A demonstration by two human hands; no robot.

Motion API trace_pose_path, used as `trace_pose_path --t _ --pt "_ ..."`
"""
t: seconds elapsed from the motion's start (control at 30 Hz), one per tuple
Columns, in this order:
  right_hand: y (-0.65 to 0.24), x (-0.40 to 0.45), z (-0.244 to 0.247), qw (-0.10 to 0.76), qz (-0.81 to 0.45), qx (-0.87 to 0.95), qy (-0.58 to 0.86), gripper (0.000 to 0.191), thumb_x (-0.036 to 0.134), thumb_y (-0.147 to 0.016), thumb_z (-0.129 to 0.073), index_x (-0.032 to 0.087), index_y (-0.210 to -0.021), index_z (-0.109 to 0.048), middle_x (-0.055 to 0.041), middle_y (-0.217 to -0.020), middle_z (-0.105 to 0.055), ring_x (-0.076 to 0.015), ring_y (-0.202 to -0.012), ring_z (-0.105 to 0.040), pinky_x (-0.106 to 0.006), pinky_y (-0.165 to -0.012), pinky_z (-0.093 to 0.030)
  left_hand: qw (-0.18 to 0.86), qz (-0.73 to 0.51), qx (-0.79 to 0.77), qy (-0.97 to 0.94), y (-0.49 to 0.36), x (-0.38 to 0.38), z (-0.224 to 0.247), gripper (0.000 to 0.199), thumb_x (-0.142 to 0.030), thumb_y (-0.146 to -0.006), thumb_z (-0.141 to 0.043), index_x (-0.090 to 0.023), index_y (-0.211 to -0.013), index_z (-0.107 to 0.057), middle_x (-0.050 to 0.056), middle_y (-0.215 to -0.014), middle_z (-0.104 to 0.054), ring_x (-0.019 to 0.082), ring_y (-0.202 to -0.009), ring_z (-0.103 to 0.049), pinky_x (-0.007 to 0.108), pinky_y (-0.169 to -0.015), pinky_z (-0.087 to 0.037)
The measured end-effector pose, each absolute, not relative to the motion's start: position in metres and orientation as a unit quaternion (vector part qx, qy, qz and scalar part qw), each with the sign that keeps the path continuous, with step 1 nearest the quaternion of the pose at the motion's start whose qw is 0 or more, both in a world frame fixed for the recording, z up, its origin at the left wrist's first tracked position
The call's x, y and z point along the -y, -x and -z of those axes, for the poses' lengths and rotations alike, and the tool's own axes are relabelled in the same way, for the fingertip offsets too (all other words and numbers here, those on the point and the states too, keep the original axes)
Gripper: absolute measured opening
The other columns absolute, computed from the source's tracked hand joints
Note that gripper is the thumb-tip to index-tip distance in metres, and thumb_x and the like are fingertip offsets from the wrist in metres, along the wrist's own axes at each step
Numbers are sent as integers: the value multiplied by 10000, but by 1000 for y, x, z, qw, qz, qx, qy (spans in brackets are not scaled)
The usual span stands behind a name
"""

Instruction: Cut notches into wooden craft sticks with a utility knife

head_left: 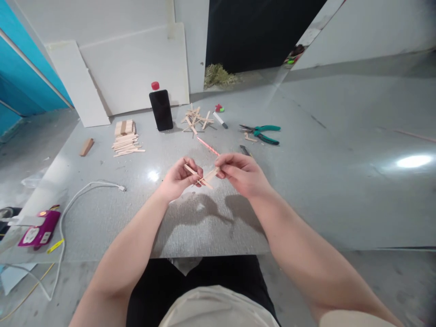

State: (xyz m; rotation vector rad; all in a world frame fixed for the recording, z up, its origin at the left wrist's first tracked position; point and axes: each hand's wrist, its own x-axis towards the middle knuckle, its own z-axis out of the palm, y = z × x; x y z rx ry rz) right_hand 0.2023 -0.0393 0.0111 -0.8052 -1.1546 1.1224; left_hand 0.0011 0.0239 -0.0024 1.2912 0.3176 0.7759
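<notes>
Above the front part of the table, my left hand (pixel 182 178) is closed on crossed wooden craft sticks (pixel 205 182). My right hand (pixel 240 171) pinches the far end of a craft stick (pixel 211 174) that slants up from the crossing, so both hands are joined by the sticks. Whether the sticks are fixed to each other I cannot tell. Just beyond my right hand lies a pink-and-white pencil-like stick (pixel 207 146). A utility knife (pixel 244 150) is partly hidden behind the same hand.
Loose craft sticks (pixel 195 119) lie in a heap beyond my hands, near a marker (pixel 220 120) and green-handled pliers (pixel 264 133). Stacked craft sticks (pixel 126 138) sit left of a phone (pixel 161 110) leaning on a red-capped bottle (pixel 155 85). A white cable (pixel 76 194) and a purple power socket (pixel 42 231) are at left.
</notes>
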Motion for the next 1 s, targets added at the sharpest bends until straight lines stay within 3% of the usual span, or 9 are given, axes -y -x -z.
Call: trace_pose_path --t 0.33,1.0 --pt "-200 42 -9 615 -519 488 339 126 337 -830 -744 215 -846 -716 19 -644 -563 -121 -583 -512 -301 -574 -427 671 -379 -152 -619 -2 -20 -3 411 -369 -854 -805 -206 -1008 -461 5 -871 -665 99 -747 -661 232 -690 -546" --pt "-203 45 -4 592 -460 587 306 117 339 -920 -681 256 -880 -753 -7 -749 -601 -124 -625 -509 -297 -573 -408 659 -367 -161 -637 -3 -18 -5 406 -391 -870 -781 -209 -1049 -465 -2 -857 -649 90 -734 -618 219 -671 -470"
